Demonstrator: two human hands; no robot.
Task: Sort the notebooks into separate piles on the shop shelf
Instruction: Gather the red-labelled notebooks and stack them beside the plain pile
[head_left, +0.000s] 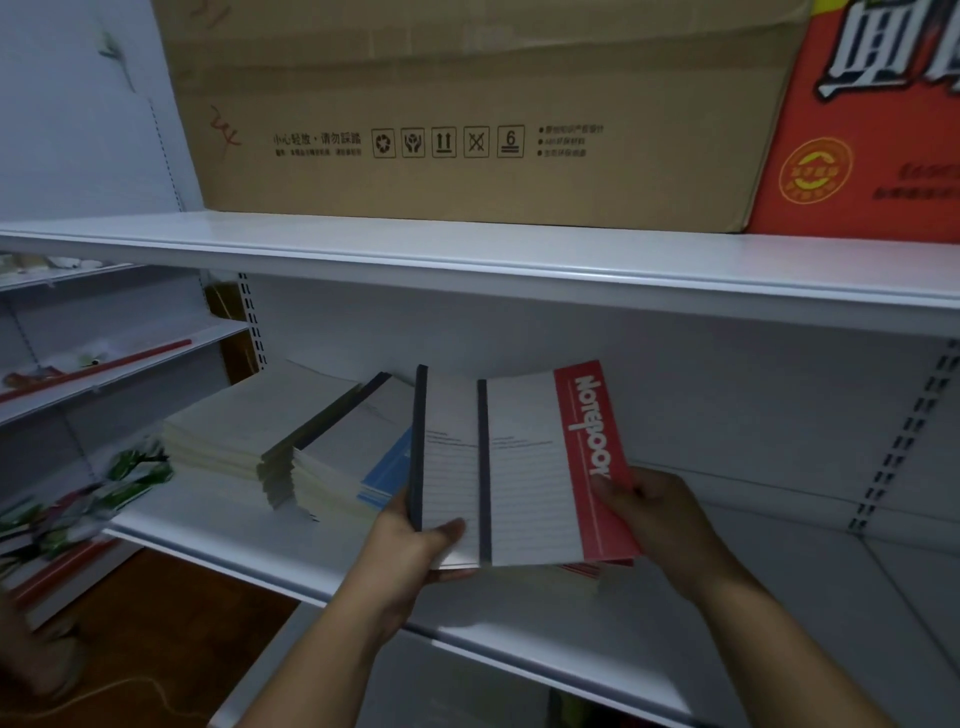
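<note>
A white metal shop shelf (727, 597) runs across the view. Two piles of notebooks rest on its left part: a pale-covered pile (228, 431) at the far left, and just beside it a pile topped by a blue-striped notebook (358, 457). On the shelf above (467, 249) sit a brown cardboard box (467, 104) and a red box (872, 130), side by side.

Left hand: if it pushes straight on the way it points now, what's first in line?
Probably the blue-striped pile on the shelf. The left hand, gripping a dark-spined notebook, points up and back; depth is unclear.
</note>
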